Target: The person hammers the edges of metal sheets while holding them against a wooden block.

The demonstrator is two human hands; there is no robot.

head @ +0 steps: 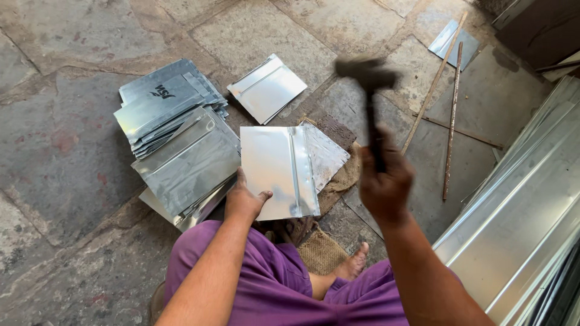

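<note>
1. The right hand (385, 181) is clenched around the handle of a hammer (370, 90), raised with the blurred head at about 12 o'clock from the fist, above the sheet's folded seam.
2. The left hand (244, 199) lies flat, fingers spread, pressing the near-left corner of a shiny metal sheet (275, 169), apparently to keep it from shifting under a blow.
3. That sheet lies on a burlap pad (341, 175) just in front of the knees; it is rectangular, bright, with a raised fold running lengthwise near its right edge.
4. At 10 o'clock from it sit piles of similar sheets (172, 121); 1 loose sheet (267, 87) lies at 12 o'clock.
5. At 2 o'clock lie 2 thin rods (450, 121); long metal channels (525, 199) lie at 3 o'clock.
</note>
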